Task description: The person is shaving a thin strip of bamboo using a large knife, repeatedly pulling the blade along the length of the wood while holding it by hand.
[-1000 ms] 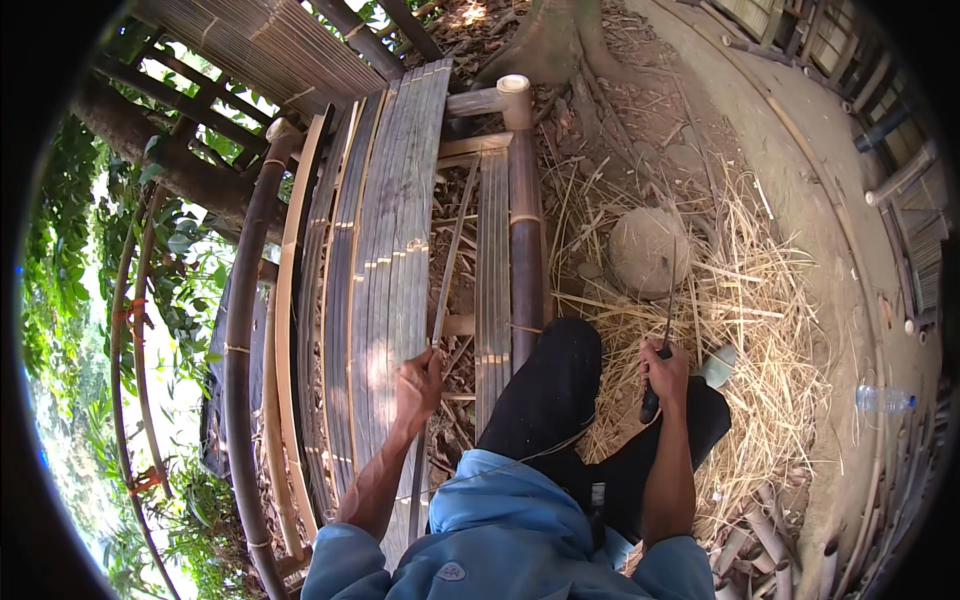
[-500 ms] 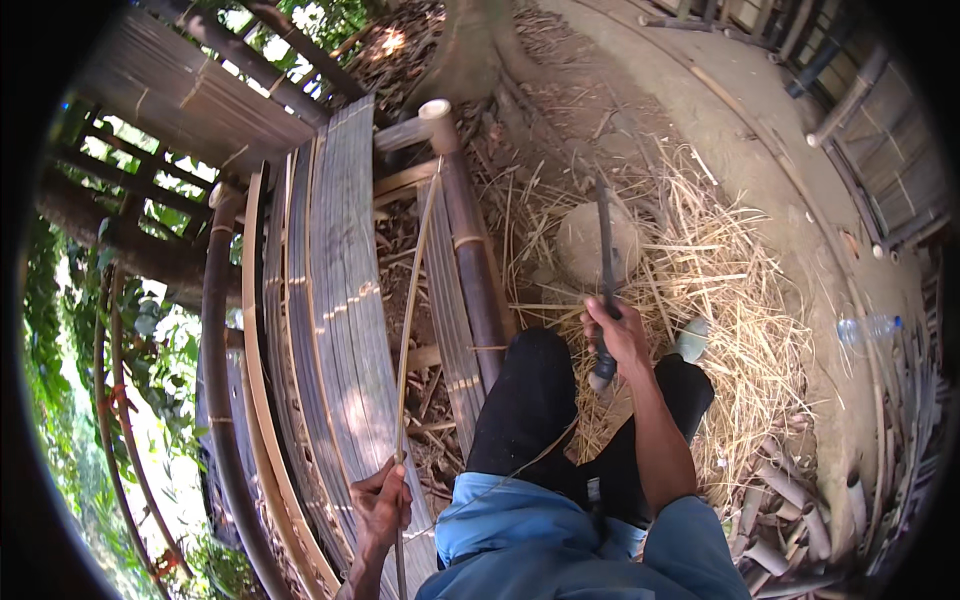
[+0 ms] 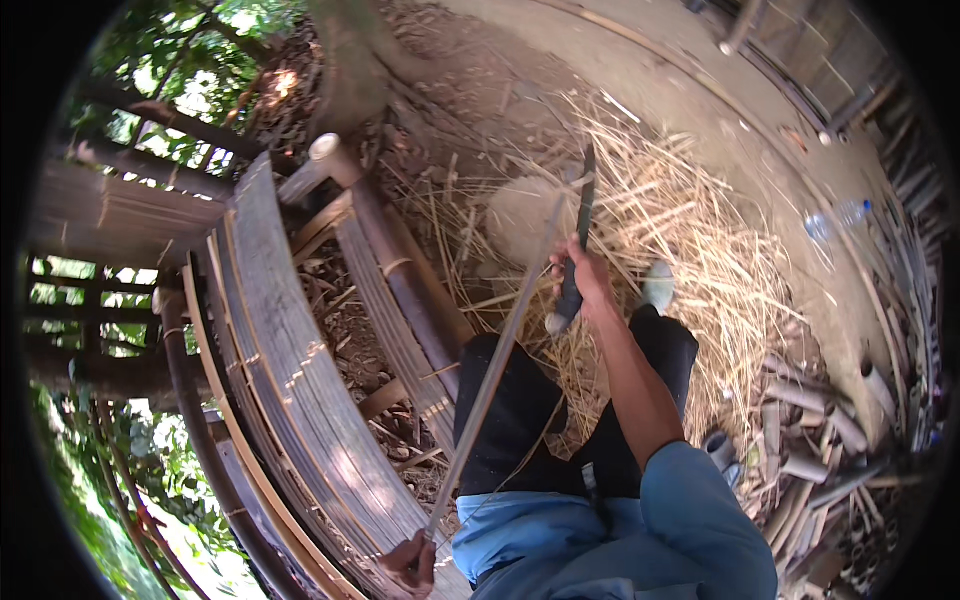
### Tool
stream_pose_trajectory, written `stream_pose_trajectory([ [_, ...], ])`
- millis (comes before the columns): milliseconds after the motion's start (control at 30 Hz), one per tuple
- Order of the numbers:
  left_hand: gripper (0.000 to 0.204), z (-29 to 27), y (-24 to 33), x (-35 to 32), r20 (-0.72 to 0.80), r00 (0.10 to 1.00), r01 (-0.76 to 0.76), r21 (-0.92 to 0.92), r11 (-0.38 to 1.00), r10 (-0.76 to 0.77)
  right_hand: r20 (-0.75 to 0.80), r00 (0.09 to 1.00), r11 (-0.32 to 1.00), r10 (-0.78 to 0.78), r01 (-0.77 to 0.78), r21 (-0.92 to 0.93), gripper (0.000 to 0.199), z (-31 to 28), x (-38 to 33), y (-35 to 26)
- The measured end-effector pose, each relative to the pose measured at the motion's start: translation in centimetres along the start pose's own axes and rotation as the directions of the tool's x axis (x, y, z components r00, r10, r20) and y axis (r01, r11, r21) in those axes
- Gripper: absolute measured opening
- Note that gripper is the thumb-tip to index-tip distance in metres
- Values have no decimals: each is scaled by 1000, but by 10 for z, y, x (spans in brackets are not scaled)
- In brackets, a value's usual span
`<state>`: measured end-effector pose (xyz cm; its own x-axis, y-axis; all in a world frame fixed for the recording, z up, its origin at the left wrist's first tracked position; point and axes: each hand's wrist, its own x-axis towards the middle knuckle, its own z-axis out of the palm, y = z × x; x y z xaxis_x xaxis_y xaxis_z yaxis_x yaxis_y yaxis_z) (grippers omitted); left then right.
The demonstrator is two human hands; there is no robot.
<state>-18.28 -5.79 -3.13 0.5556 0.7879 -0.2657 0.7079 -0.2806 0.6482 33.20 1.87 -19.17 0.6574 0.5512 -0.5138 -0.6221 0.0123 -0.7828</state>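
Note:
My right hand [image 3: 583,277] grips the dark handle of a long knife [image 3: 587,190], its blade pointing away from me above the straw. At the lower left, my left hand [image 3: 410,565] pinches the near end of a long thin bamboo strip [image 3: 490,385]. From there the strip slants up across my left thigh, its far end close to the knife blade; whether they touch I cannot tell. A round pale chopping block [image 3: 520,218] stands on the ground behind the strip's far part.
A bamboo bench [image 3: 300,370] runs along my left, its thick front rail [image 3: 400,265] by my knee. Straw-like shavings [image 3: 690,260] cover the ground ahead. A plastic bottle [image 3: 838,218] and cut bamboo pieces [image 3: 800,395] lie at the right. A tree trunk [image 3: 345,70] rises beyond.
The strip has swung from over the bench to the right, across my thigh toward the knife. My left hand has moved lower. The view has turned, shifting the surroundings.

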Motion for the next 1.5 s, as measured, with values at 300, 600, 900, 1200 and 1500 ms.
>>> stream_pose_trajectory([
  [300, 17, 54, -79, -45, -33, 970, -227, 227, 947, 240, -148, 979, 958, 142, -98, 270, 60, -92, 34, 42],
  [600, 19, 51, -86, -44, 3, 983, -180, 189, 965, 183, 41, 995, 968, 90, -97, 232, 46, -89, 4, 26],
  [900, 24, 57, -88, -48, 9, 985, -171, 167, 971, 172, 137, 984, 991, 116, -125, 57, 22, -103, -2, 31],
  [1200, 19, 60, -76, -40, 7, 977, -211, 133, 968, 212, -174, 982, 804, 67, -157, -574, 38, -119, -24, 65],
  [1500, 27, 58, -84, -42, 48, 983, -183, 110, 977, 179, -34, 996, 987, -81, 76, -139, 29, -106, -27, 25],
])
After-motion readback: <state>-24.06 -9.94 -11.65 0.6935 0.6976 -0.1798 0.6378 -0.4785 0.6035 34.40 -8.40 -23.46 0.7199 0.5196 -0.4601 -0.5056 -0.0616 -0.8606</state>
